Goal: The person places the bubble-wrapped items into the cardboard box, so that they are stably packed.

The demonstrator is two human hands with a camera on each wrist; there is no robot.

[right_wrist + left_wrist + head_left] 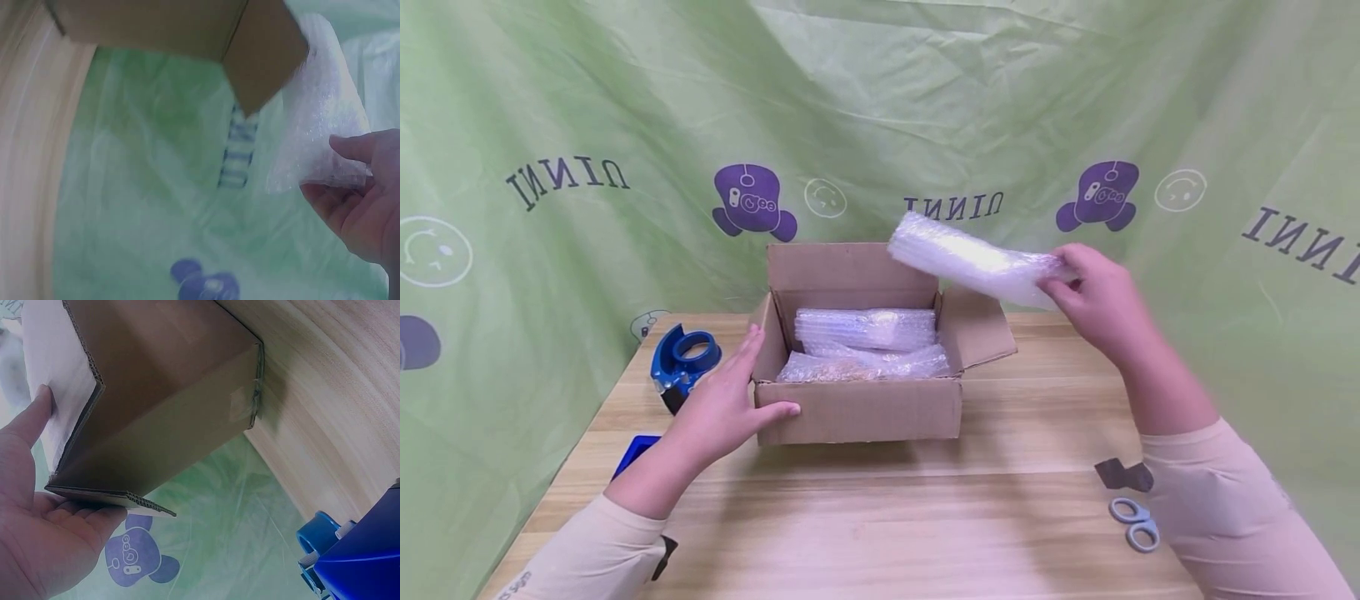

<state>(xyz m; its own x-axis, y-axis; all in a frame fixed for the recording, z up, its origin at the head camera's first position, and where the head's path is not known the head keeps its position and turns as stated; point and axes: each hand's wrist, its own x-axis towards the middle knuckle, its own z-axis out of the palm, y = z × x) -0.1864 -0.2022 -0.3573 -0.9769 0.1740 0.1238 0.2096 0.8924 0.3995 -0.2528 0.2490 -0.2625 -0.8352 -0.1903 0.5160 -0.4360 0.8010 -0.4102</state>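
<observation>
An open cardboard box stands on the wooden table with its flaps spread. Inside lie a folded bundle of bubble wrap and, nearer the front, more crumpled bubble wrap; what it covers cannot be made out. My left hand rests against the box's front left corner, thumb on the front flap and fairly straight fingers along the side flap. Above the right flap, my right hand pinches one end of a folded length of bubble wrap between thumb and fingers. Its far end hangs over the box's back edge.
Left of the box sits a blue tape dispenser, with a blue container partly behind my left forearm. Grey-blue scissors and a black patch lie at right near my sleeve. A green printed curtain hangs behind the table.
</observation>
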